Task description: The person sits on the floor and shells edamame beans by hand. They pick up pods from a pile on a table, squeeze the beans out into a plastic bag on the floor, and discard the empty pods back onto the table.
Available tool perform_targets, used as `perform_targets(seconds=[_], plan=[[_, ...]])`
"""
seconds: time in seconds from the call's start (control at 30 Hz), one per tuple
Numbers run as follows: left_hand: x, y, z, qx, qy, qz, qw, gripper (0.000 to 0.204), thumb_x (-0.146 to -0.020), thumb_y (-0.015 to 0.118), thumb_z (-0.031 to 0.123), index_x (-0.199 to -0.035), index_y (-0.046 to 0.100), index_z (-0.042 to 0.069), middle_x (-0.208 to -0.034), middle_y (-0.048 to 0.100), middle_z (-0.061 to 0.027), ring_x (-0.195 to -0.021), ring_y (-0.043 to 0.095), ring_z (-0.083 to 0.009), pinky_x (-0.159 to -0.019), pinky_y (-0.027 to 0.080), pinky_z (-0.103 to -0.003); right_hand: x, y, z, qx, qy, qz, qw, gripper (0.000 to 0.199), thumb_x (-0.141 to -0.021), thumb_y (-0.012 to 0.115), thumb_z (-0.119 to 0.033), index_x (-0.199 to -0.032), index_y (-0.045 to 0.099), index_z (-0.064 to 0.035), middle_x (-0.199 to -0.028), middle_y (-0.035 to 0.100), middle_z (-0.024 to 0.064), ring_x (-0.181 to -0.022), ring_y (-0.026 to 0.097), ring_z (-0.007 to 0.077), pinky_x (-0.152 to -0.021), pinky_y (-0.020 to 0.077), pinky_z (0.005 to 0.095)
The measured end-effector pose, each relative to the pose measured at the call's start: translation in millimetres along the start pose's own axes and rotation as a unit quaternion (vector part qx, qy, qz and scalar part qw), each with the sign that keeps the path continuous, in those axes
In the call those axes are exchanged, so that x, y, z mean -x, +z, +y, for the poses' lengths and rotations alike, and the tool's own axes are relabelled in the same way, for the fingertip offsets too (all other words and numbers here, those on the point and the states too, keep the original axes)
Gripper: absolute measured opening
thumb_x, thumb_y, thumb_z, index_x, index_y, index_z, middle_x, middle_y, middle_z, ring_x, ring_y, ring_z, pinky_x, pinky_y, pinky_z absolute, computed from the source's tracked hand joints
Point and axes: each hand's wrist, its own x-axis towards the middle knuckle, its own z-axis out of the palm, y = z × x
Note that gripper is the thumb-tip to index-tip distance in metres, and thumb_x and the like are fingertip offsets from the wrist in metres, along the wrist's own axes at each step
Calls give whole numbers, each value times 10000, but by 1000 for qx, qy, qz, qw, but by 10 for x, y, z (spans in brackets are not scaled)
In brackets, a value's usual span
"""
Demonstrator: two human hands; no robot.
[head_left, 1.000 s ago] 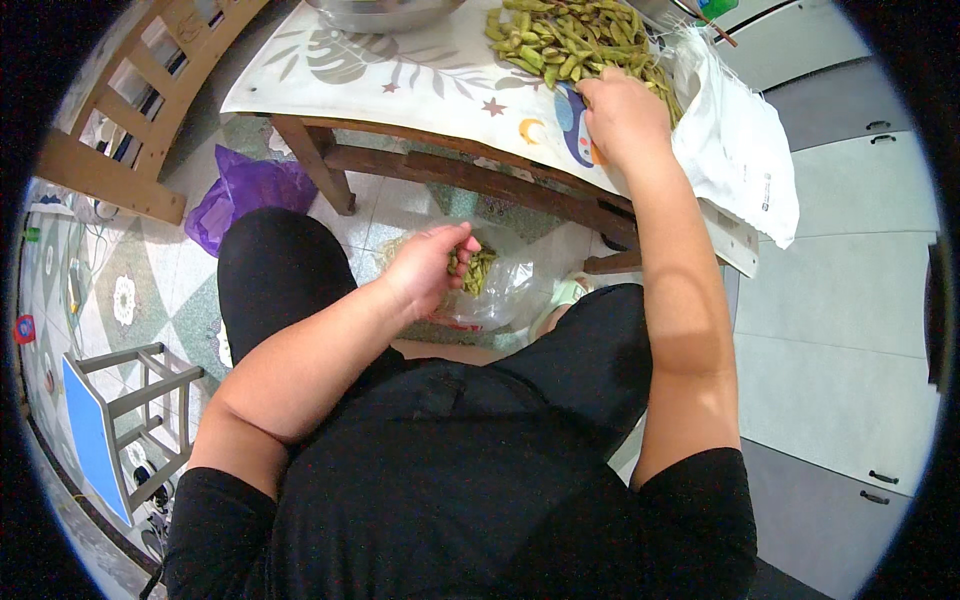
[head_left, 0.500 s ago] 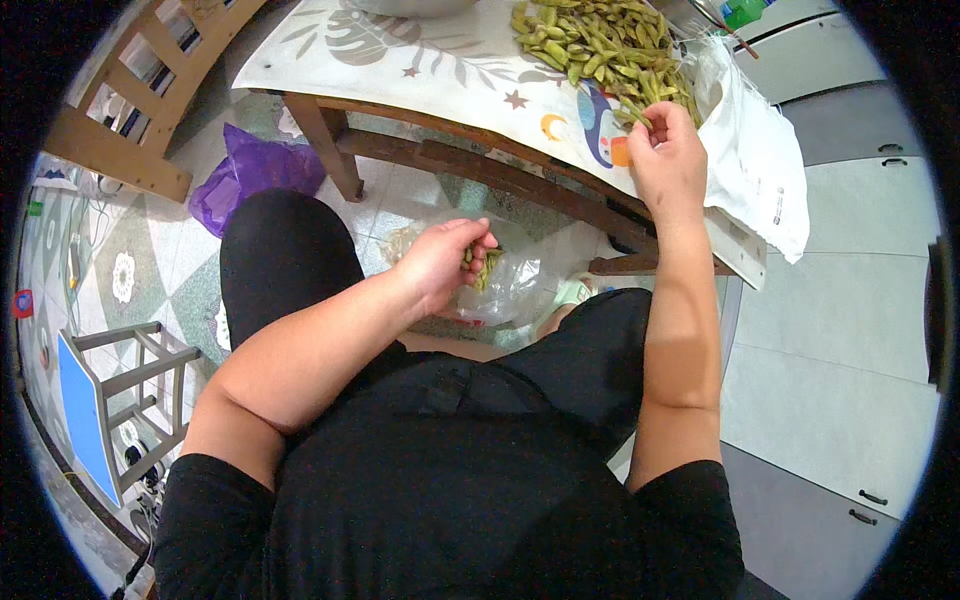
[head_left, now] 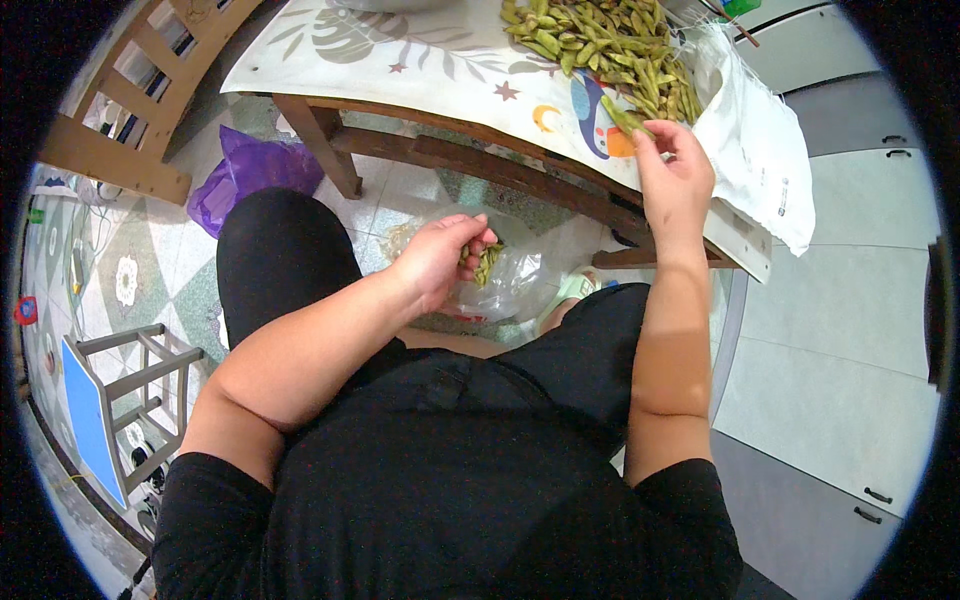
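Note:
My right hand (head_left: 680, 180) is at the table's front edge, thumb and fingers pinched on the end of a green bean pod (head_left: 622, 116). That pod points away from me toward the pile of yellow-green bean pods (head_left: 595, 45) on the printed tablecloth (head_left: 450, 55). Lower and to the left, my left hand (head_left: 440, 260) is closed around a small bunch of bean pods (head_left: 487, 264), their ends sticking out past the curled fingers. This hand hangs over a clear plastic bag (head_left: 525, 265) on the floor; the bag's contents are partly hidden.
A white bag (head_left: 750, 140) drapes over the table's right corner beside the pods. A metal bowl's rim (head_left: 395, 5) shows at the far edge. On the floor lie a purple bag (head_left: 255, 170) and a blue-topped stool (head_left: 92, 420). Grey cabinets (head_left: 820, 290) stand at right.
My right hand has drawn slightly back toward me from the pile, and the pod in its pinch now shows more fully. My left hand has stayed almost still.

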Motion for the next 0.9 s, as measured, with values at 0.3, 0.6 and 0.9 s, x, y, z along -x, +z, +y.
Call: perform_targets(seconds=[0.3,0.6,0.9], plan=[[223,127,166,10,238,-67,969,238,-793,561,165,-1002,558,51,-646,476,31,-549,374,-64,-507,315,-206,764,269,-489,-523,310,-265,749,147,-778,551,-74,-899,497,-13,-765,598,90,-595,532,93,-480,405,169],[245,59,159,-42,246,-100,963,107,-783,572,139,-862,553,69,-857,565,-14,-639,442,-63,-565,355,-199,896,358,-566,-457,267,-345,775,135,-789,550,-84,-893,543,2,-745,588,64,-608,519,83,-537,419,192],[258,44,152,-99,309,-83,942,62,-786,559,116,-824,561,67,-771,540,12,-637,429,-59,-568,341,-196,988,403,-566,-514,330,-347,712,120,-801,543,-133,-821,558,-16,-694,579,61,-547,503,89,-512,405,193]])
